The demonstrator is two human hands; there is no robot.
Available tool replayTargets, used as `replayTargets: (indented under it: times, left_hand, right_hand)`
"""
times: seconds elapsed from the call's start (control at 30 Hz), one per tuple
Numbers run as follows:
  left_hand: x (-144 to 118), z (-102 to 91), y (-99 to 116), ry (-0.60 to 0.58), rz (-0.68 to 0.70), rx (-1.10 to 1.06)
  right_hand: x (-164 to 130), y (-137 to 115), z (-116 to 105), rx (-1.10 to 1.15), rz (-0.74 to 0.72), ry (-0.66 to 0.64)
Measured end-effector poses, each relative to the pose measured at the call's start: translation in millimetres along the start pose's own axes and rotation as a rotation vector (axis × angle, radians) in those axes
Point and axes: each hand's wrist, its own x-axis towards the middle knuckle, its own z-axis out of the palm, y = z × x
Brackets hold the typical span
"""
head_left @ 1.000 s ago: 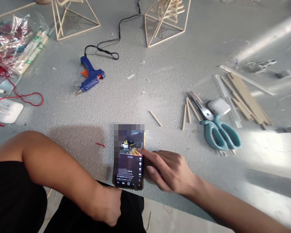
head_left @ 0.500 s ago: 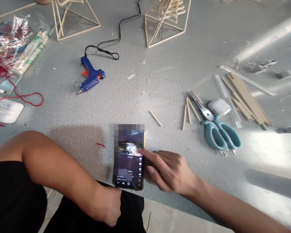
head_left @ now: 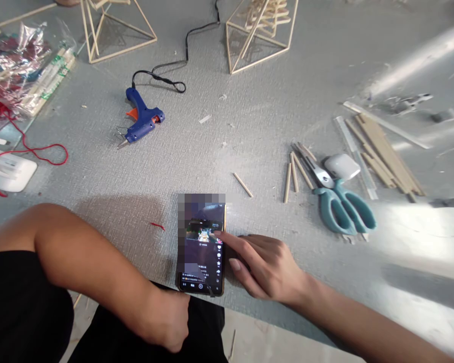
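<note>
A smartphone (head_left: 202, 259) lies face up at the table's near edge, its screen lit and partly blurred out by blocks. My right hand (head_left: 267, 264) is to the right of it. The index finger reaches out with its tip on the screen, the thumb is apart, and the other fingers are bent. Nothing is held in that hand. Below the phone's lower left corner, over my dark-clothed leg, hangs my left hand (head_left: 170, 320). Its back faces me and its fingers are turned out of sight. A short wooden stick (head_left: 243, 185) lies above the phone.
Teal-handled scissors (head_left: 346, 209), a white case (head_left: 341, 166) and wooden strips (head_left: 386, 151) lie at right. A blue glue gun (head_left: 144, 121) with a black cord lies upper left. Stick frames (head_left: 257, 60) stand at the back. Plastic packaging (head_left: 26, 70) and red yarn (head_left: 60, 154) lie left.
The picture in the middle of the phone's screen differs and looks brighter near the fingertip. Both hands and the other things have not visibly moved.
</note>
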Motion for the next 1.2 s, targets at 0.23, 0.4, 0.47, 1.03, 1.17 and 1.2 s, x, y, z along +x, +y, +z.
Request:
replayTargets:
  times: [0.23, 0.4, 0.47, 1.03, 1.17, 1.2]
  left_hand:
    - [0, 12.0, -2, 0.070, 0.034, -0.007]
    - [-4, 11.9, -5, 0.152, 0.050, -0.027]
    - [-4, 11.0, -5, 0.170, 0.050, -0.020]
    - [-4, -6.0, -6, 0.034, 0.042, -0.021]
    - [-4, -4.5, -5, 0.048, 0.030, -0.015]
    - [-4, -3.1, -5, 0.049, 0.028, -0.017]
  right_hand:
    - [1, 0, 1, 0.005, -0.002, 0.007]
    - [-1, 1, 0, 0.002, -0.008, 0.004]
    - [-1, 1, 1, 0.005, -0.006, 0.004]
    - [0, 1, 0, 0.008, -0.001, 0.003]
    - [-2, 2, 1, 0.006, -0.003, 0.000]
    - [-2, 2, 1, 0.008, -0.003, 0.000]
